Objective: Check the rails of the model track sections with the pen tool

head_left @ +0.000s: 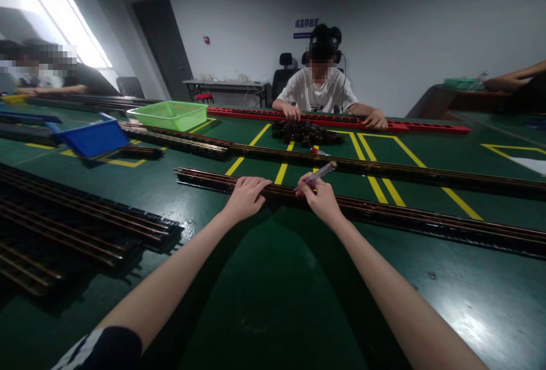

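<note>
A long black rail point(409, 219) with copper-coloured strips along it lies across the green table in front of me. My left hand point(246, 198) rests over this rail near its left end, fingers on the far side and thumb on the near side, closed about it. Between the thumb and fingers of my right hand point(321, 196) is a slim pen point(323, 172) with a clear barrel. It slants up to the right, and its thin tip points down to the left at the rail. The fingers partly hide the rail where the tip is.
A second long rail point(384, 171) runs behind. Several similar rails point(85, 216) lie at left, near a blue bin point(94, 136) and a green basket point(170, 116). Across the table, a person point(322, 88) has both hands at a red rail point(426, 126) behind dark parts point(305, 132).
</note>
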A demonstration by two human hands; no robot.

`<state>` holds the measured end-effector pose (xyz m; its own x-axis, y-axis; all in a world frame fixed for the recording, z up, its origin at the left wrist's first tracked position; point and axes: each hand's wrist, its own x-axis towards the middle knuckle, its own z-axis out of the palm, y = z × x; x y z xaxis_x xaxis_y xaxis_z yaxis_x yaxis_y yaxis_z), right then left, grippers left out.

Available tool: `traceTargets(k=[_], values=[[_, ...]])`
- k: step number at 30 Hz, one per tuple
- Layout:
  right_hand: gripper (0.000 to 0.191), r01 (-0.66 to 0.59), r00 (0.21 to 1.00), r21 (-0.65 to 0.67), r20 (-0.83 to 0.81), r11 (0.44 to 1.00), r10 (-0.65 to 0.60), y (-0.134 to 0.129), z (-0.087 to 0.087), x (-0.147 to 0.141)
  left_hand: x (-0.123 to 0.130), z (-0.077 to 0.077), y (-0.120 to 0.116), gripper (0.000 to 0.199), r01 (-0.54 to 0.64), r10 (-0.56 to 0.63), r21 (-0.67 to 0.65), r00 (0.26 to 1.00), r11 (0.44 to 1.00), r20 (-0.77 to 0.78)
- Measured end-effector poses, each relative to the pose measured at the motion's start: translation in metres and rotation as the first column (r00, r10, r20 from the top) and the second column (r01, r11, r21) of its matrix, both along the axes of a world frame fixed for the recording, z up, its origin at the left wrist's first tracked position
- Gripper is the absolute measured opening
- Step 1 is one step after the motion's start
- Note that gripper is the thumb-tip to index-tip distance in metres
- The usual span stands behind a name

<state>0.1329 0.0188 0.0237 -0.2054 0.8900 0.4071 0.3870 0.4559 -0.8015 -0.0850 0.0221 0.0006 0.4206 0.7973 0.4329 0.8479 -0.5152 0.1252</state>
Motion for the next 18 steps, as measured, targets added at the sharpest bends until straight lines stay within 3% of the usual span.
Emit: traceTargets(k=[18], values=[[0.013, 0.026, 0.999, -0.001, 0.023, 1.0, -0.026, 0.0011, -0.0002, 0.0002, 0.0004, -0.0004, 0.0002, 0.041, -0.002, 0.002, 0.013, 1.0, 1.0, -0.008]])
